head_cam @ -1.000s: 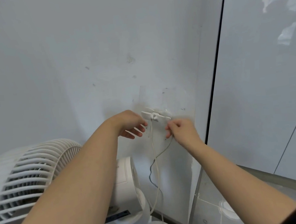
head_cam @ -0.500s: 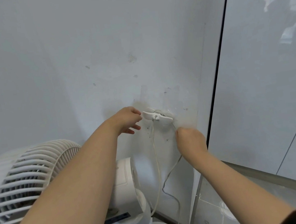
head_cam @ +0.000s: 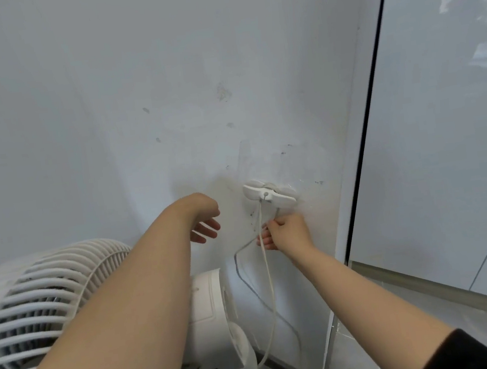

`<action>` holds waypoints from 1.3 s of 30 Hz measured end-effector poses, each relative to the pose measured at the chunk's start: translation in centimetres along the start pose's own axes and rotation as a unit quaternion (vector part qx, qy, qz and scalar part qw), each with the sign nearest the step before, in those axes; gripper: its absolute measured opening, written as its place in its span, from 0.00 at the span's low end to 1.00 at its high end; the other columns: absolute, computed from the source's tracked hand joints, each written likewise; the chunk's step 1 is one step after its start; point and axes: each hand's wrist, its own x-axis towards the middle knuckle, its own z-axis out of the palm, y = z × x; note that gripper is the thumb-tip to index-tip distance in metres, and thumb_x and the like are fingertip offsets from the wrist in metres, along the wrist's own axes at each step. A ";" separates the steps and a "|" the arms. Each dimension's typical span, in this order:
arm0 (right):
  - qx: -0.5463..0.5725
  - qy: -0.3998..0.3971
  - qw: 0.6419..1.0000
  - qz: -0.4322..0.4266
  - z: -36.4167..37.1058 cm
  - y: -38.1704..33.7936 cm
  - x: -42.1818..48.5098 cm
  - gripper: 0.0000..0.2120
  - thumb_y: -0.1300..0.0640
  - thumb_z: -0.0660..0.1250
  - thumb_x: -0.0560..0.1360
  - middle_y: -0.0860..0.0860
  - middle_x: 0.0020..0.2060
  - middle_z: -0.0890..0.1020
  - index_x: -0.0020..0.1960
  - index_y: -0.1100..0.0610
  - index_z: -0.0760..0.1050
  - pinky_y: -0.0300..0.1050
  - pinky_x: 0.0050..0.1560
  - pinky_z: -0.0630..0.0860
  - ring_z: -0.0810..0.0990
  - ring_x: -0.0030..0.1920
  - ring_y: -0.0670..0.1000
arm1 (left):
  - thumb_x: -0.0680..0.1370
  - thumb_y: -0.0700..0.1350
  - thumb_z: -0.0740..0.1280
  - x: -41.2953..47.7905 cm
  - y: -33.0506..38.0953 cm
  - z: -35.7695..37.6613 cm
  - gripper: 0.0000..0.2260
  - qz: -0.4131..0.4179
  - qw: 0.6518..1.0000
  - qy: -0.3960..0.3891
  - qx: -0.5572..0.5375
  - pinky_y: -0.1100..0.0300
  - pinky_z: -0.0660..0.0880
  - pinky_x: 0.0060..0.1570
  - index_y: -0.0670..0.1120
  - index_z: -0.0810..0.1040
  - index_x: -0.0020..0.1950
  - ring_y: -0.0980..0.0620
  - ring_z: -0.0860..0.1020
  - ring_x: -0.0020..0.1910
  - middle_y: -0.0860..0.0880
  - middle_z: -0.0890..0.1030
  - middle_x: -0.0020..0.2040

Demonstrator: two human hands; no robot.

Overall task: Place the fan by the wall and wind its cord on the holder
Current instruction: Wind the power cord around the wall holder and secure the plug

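One fan (head_cam: 50,302) stands near left by the wall (head_cam: 102,110), grille facing left, partly hidden behind the left forearm. One holder (head_cam: 268,195), long axis left-right, is fixed to the wall further right, and one cord (head_cam: 267,274) hangs down from it. The right hand (head_cam: 288,231) pinches the cord just below the holder; the left hand (head_cam: 203,217), fingers loose and empty, is left of it.

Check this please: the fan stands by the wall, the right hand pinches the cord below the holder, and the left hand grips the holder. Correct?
Not quite. The head view shows the left hand open, apart from the holder, gripping nothing. The fan by the wall and the right hand pinching the cord are right.
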 end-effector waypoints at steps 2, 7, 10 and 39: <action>0.116 -0.031 0.992 0.042 0.7 -0.5 0.0 0.12 0.64 0.56 0.80 0.58 0.35 0.81 0.41 0.64 0.74 0.38 0.33 0.80 0.82 0.28 0.48 | 0.82 0.41 0.53 0.0 -0.2 -0.2 0.15 -0.013 1.000 -0.009 0.001 0.56 0.75 0.39 0.40 0.68 0.67 0.50 0.79 0.37 0.46 0.80 0.42; 0.308 -0.113 0.940 0.091 1.1 -1.5 0.1 0.09 0.62 0.54 0.81 0.59 0.46 0.81 0.48 0.62 0.72 0.48 0.52 0.77 0.81 0.48 0.56 | 0.81 0.38 0.48 -0.2 -0.1 0.1 0.18 -0.028 0.998 -0.055 -0.004 0.56 0.75 0.41 0.41 0.62 0.71 0.49 0.79 0.39 0.45 0.82 0.44; 0.358 -0.141 0.917 0.109 0.9 -2.1 0.1 0.10 0.61 0.52 0.82 0.58 0.50 0.80 0.49 0.61 0.72 0.48 0.52 0.75 0.78 0.53 0.56 | 0.81 0.37 0.49 0.2 0.3 0.5 0.23 -0.006 0.996 -0.069 -0.049 0.51 0.74 0.53 0.49 0.55 0.76 0.47 0.79 0.50 0.45 0.80 0.58; -0.445 0.070 0.808 -0.379 -2.5 -6.8 -2.4 0.13 0.63 0.60 0.73 0.53 0.52 0.75 0.56 0.60 0.76 0.42 0.51 0.65 0.70 0.55 0.53 | 0.78 0.32 0.54 0.2 1.5 -0.1 0.16 0.023 0.906 -0.057 -0.418 0.55 0.72 0.63 0.33 0.65 0.66 0.41 0.76 0.61 0.37 0.69 0.64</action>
